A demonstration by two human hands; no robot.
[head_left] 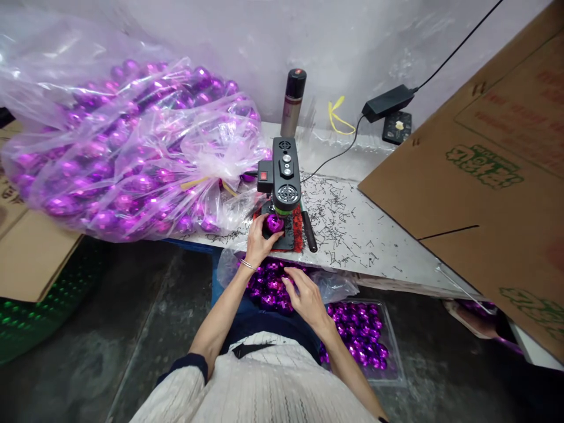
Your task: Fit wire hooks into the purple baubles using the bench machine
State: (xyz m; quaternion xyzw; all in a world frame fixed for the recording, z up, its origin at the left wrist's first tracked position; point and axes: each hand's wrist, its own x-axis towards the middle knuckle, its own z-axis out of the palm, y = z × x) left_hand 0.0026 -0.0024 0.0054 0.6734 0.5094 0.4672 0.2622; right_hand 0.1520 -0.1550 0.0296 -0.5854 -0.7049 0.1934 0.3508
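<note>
Purple and shiny, a ball (275, 222) is sitting just under the head of a black machine (286, 170), and the left hand (259, 239) is grasping it there between thumb and fingers. A thin bracelet (248, 265) is circling that wrist. Lower and to the right, the right hand (303, 295) is hovering near an open plastic bag (338, 286) of similar purple balls at the person's lap, its fingers loosely bending and the thumb standing apart from the forefinger.

The machine is standing on a red mat (298, 234) on the counter (399, 255), with a black handle (309, 231) slanting beside its base. Small dark bits (337, 217) are littering the surface to the right. Behind the machine a capped can (292, 103) is standing upright, while a yellow strip (338, 116) and a black power adapter (388, 103) are lying farther right.

A large tied bag (215, 154), bulging with purple balls, is filling the left side; a cardboard box (480, 176) is leaning in from the right. Beside the right forearm, a clear tray (395, 341) is holding more purple balls.
</note>
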